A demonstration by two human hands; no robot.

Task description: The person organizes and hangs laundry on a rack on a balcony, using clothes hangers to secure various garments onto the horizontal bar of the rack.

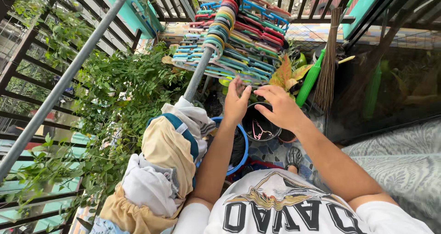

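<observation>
You reached with both hands toward the bunch of plastic hangers [239, 36] that hung tightly packed on the grey metal pole [69, 78], above the pots. Your left hand [235, 101] was raised with the palm turned away from you and the fingers spread wide and pointing up, its fingertips just at the lowest hangers; it held nothing. Your right hand [281, 106] was beside it, a little lower, palm down, fingers loosely open and slightly bent, also empty and not yet touching a hanger as far as I could see. Both forearms went forward and up from your chest, with the elbows bent. The risk I judged here was the crowding: the hangers were hooked one into another, so pulling one could drag its neighbours along, and some could slide off the pole and fall into the black bucket [259, 124] below, where a pink hanger [261, 132] already lay, or into the plants. A second risk was the pile of laundry [158, 169] draped over the railing at your left side; if you leaned further forward, your arm could push it, and it could slip over the edge into the green bush [124, 91]. The broom [328, 64] stood near your right hand, and a wide movement could knock it down.
</observation>
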